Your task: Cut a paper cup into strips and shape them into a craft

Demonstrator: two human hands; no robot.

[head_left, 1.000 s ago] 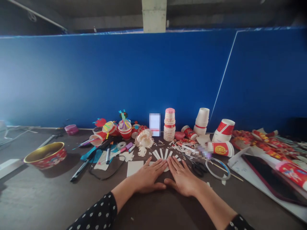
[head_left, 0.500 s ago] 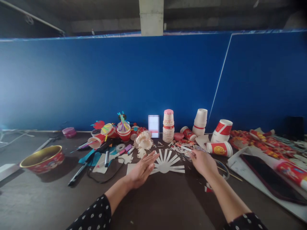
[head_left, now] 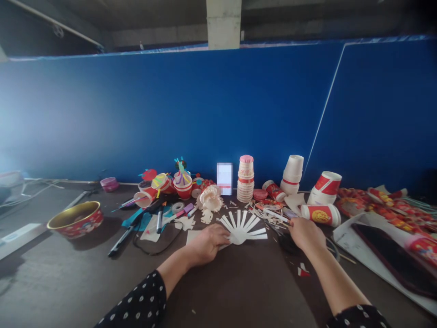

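Note:
A white paper cut into a fan of strips [head_left: 240, 234] lies flat on the dark table in front of me. My left hand [head_left: 207, 243] is closed over its left-hand strips, fingers bent and hiding them. To the right, my right hand [head_left: 308, 237] has its fingers drawn together at the edge of the clutter. A small pale lilac piece [head_left: 290, 213] shows at its fingertips; what exactly they grip is hidden. Just left of those fingers lies a white marker [head_left: 276, 215] among paper scraps. A white paper sheet [head_left: 193, 237] lies partly under my left hand.
Stacked paper cups [head_left: 246, 189], more white cups [head_left: 292, 173] and a fallen red cup [head_left: 320, 215] line the back. At left are a gold-lined red bowl [head_left: 75, 221] and a black pen [head_left: 124, 237]. A dark tablet [head_left: 392, 255] lies at right.
My left hand, flat with straight fingers before, has curled its fingers on the fan's left strips. My right hand has shifted slightly right. The whole view has swung a little left.

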